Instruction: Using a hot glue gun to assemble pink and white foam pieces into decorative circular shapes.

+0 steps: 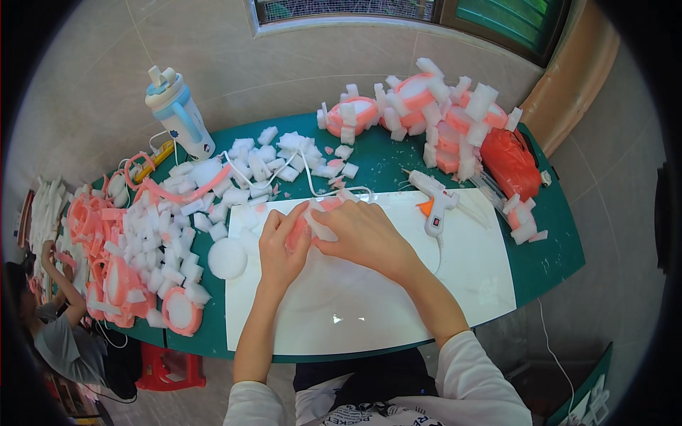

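Over the far part of a glossy white board [369, 312], my two hands meet around a pink and white foam piece [297, 234]. My left hand [283, 248] pinches its pink side between thumb and fingers. From the right, my right hand [366, 234] grips a white part of the same piece, fingers curled over the top. Fingers cover much of it, so its full shape is hidden. To the right of my hands a white glue gun [435, 200] with an orange trigger lies on the board. A round white foam disc [227, 258] sits at the board's left edge.
White foam blocks [160, 238] and pink foam rings [96, 220] cover the green table's left side. Finished-looking pink and white foam pieces [455, 117] pile up at back right, beside a red bag [510, 163]. A bottle [181, 113] stands at back left. Another person [64, 334] works at far left.
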